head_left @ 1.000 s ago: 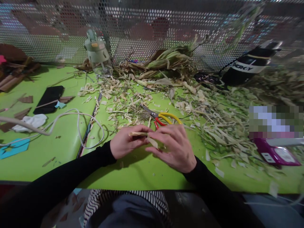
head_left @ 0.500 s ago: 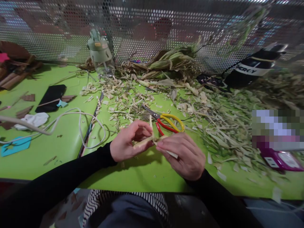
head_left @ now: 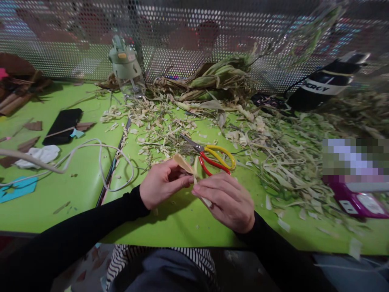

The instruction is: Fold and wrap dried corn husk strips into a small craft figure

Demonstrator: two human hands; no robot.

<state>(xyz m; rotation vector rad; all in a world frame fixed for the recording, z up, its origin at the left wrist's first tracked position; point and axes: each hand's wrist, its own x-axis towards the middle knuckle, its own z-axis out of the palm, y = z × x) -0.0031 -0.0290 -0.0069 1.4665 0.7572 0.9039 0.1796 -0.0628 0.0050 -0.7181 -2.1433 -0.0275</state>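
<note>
Both hands meet at the near middle of the table: the left hand (head_left: 161, 184) and the right hand (head_left: 226, 200) each pinch one pale tan strip of dried corn husk (head_left: 186, 165), fingers closed narrow on it. The strip looks light, thin, bendable and easily torn, so it is best held near its ends. The glossy lime-green tabletop (head_left: 182, 219) carries yellow-and-red-handled scissors (head_left: 212, 156) at 12 o'clock from the hands, husk scraps (head_left: 282, 162) at 2 o'clock, and a perforated metal screen (head_left: 188, 36) behind.
</note>
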